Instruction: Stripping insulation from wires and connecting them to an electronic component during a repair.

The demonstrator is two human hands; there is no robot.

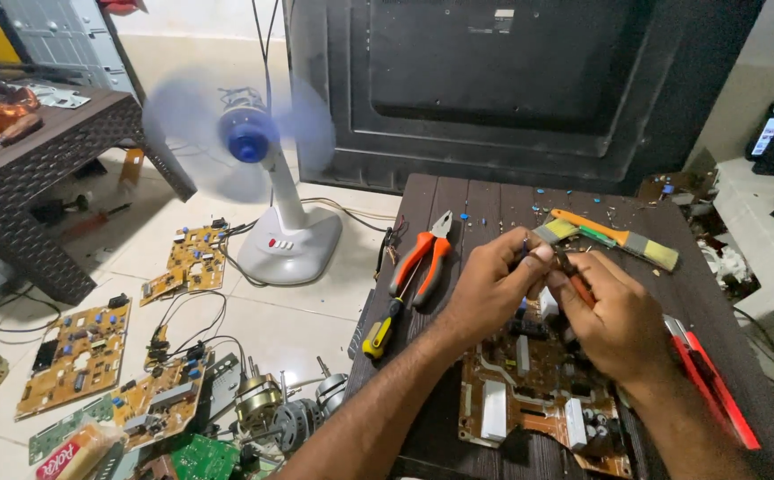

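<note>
A brown circuit board (529, 391) lies nearest on the dark wooden table (485, 200), directly beneath both hands; the left hand (494, 284) pinches a small component (526, 242) between thumb and fingertips above the board's far edge; the right hand (614, 316) is closed around a thin orange-handled tool (580, 286), its tip meeting the left fingers; orange-handled pliers (424, 258) and a yellow-handled screwdriver (380, 331) lie left of the board; a brush (609, 236) lies beyond it; a red tool (711, 382) lies right of it.
</note>
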